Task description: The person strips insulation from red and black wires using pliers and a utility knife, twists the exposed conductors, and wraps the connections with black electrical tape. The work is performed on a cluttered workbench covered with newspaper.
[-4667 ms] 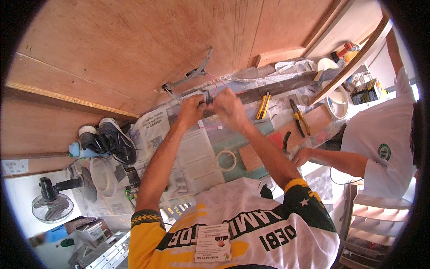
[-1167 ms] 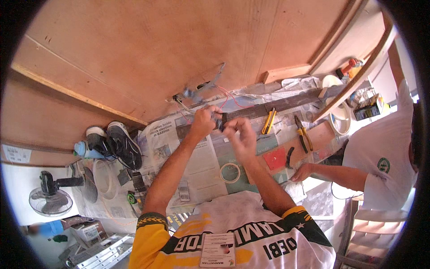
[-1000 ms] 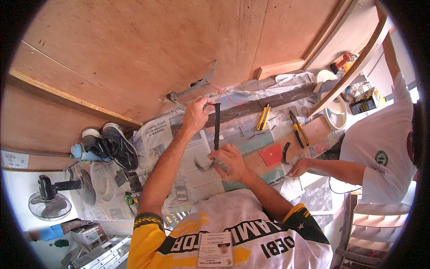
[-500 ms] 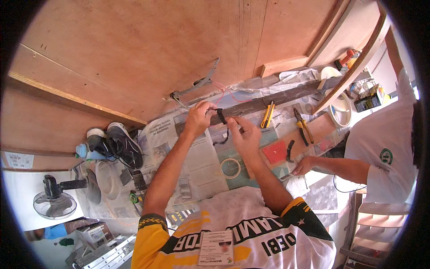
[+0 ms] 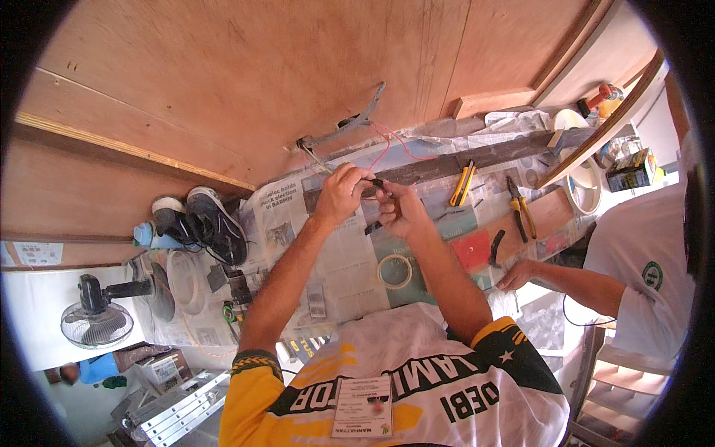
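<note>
My left hand [image 5: 341,192] pinches a short black strip [image 5: 378,183], which looks like tape, at the end of a pale cable [image 5: 319,159] coming from the wooden panel [image 5: 246,89]. Facing it, my right hand [image 5: 401,211] has its thumb and fingers closed on the strip's other side. A dark tail [image 5: 372,228] shows beneath my right hand. Fingers hide most of the join between cable and strip. A grey strap-like piece [image 5: 357,121] sticks out of a slot in the panel, with thin red wires [image 5: 387,143] beside it.
Newspaper [image 5: 339,257] covers the bench. On it lie a yellow cutter knife [image 5: 462,183], yellow-handled pliers [image 5: 519,208], a cream ring [image 5: 395,271] and a curved black strip [image 5: 497,248]. Black shoes [image 5: 214,223] stand left. A co-worker's hand [image 5: 516,275] rests at the right edge.
My hands have drawn closer together, and the black strip, upright before, now lies more level and mostly covered by fingers. The whole view has shifted slightly.
</note>
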Demonstrator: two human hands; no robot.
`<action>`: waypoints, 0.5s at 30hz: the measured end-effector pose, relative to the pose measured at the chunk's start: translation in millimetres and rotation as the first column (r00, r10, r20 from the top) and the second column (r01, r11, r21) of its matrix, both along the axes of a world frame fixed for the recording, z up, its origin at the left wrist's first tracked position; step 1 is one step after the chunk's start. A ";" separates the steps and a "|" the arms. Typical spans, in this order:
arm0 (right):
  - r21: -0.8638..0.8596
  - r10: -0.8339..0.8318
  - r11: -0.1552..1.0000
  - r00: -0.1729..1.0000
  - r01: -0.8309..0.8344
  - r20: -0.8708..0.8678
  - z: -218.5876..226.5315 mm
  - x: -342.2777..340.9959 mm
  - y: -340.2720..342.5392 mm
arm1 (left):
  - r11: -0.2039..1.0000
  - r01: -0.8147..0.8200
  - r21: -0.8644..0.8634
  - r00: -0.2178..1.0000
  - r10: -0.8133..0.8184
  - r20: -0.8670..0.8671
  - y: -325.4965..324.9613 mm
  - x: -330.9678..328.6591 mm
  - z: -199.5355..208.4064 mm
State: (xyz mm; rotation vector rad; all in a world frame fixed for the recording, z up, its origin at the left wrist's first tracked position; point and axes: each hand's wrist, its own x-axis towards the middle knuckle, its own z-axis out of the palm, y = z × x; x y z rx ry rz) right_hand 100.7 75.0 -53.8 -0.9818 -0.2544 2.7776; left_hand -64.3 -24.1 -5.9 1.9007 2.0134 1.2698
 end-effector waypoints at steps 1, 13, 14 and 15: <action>0.079 -0.021 0.997 0.997 0.015 0.073 3.8 -3.3 0.9 | 0.999 0.000 -0.055 1.000 0.000 0.009 -2.0 1.2 2.0; 0.763 -0.208 0.644 0.951 -0.044 0.230 -10.3 -27.1 41.9 | 0.972 0.077 -0.223 0.992 -0.098 -0.085 -11.6 3.4 -0.4; 0.776 -0.226 0.630 0.951 -0.023 0.212 -19.7 -28.5 49.1 | 0.976 0.073 -0.206 0.991 -0.094 -0.095 -10.2 4.2 0.0; 0.789 -0.244 0.615 0.950 -0.003 0.193 -28.9 -27.9 56.0 | 0.980 0.070 -0.189 0.990 -0.091 -0.104 -9.0 4.6 0.3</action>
